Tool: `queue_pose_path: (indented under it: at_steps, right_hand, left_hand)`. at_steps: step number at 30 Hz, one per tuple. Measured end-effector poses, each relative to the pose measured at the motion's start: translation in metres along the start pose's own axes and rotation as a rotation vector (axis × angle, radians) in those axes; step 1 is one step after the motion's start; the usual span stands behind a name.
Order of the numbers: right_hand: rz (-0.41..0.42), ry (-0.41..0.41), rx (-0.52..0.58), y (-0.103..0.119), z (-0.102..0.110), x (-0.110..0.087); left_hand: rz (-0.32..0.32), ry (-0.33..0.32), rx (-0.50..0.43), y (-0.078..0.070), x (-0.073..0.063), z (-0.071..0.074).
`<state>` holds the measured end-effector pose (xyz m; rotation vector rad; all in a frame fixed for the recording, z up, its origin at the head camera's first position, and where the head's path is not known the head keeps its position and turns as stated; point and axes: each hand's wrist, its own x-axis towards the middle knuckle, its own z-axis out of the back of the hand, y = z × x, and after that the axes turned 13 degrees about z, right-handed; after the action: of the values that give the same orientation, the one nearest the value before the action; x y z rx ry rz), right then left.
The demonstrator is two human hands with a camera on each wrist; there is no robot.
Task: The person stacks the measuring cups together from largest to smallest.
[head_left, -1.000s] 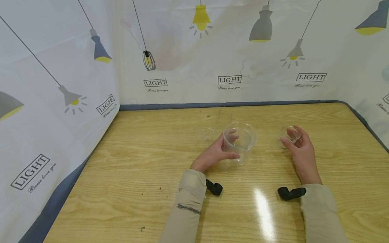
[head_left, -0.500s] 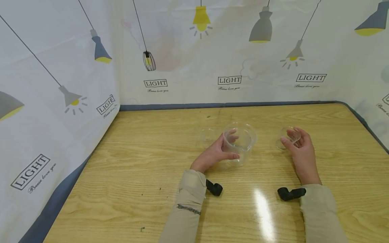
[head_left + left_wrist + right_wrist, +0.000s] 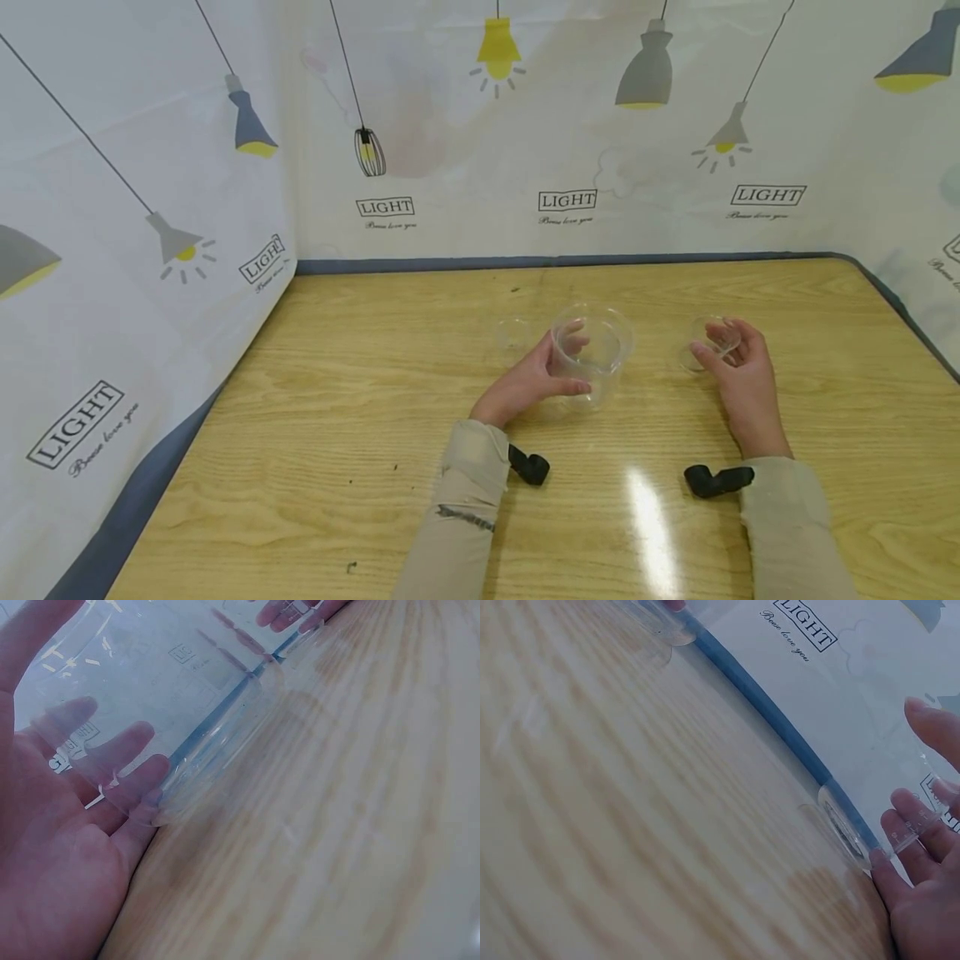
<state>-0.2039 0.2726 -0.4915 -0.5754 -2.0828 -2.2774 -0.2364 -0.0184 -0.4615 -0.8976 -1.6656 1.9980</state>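
My left hand (image 3: 528, 371) is wrapped round the side of a large clear beaker (image 3: 611, 354), thumb in front and fingers behind. In the left wrist view its fingers show through the transparent wall of the upright beaker, whose base is on or close to the wood. Over to the right, my right hand (image 3: 746, 375) grips a small clear vessel (image 3: 697, 358) between thumb and fingers. Fine graduation marks show on that vessel's wall in the right wrist view, along with its round base (image 3: 844, 829). Both vessels look empty, and the two stand apart.
Another small clear round object (image 3: 513, 333) is on the wooden table (image 3: 337, 400), behind and left of my left hand; its kind is hard to make out. A white lamp-printed cloth (image 3: 465, 150) encloses the table's back and sides. Black camera mounts (image 3: 531, 467) project from both wrists.
My right hand and the small vessel have shifted very slightly left and toward me. The left hand and the beaker have not visibly moved.
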Motion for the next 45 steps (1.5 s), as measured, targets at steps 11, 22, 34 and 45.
queue_pose_path:
  at_steps: [11, 22, 34, 45]
  right_hand:
    - [0.027, -0.020, -0.038, 0.002, -0.003, -0.001]
    - [0.043, -0.027, -0.113, 0.003, -0.004, 0.000]
    - [0.063, 0.022, -0.280, 0.016, -0.008, -0.001]
    - [0.055, -0.005, -0.310, 0.022, -0.012, -0.001]
  left_hand:
    - [-0.002, 0.005, 0.000, 0.001, 0.000, 0.000]
    - [-0.002, 0.001, -0.004, 0.000, 0.000, -0.001]
    - [-0.009, -0.001, -0.017, 0.001, 0.000, -0.001]
    - [-0.005, -0.006, -0.001, 0.001, 0.000, -0.001]
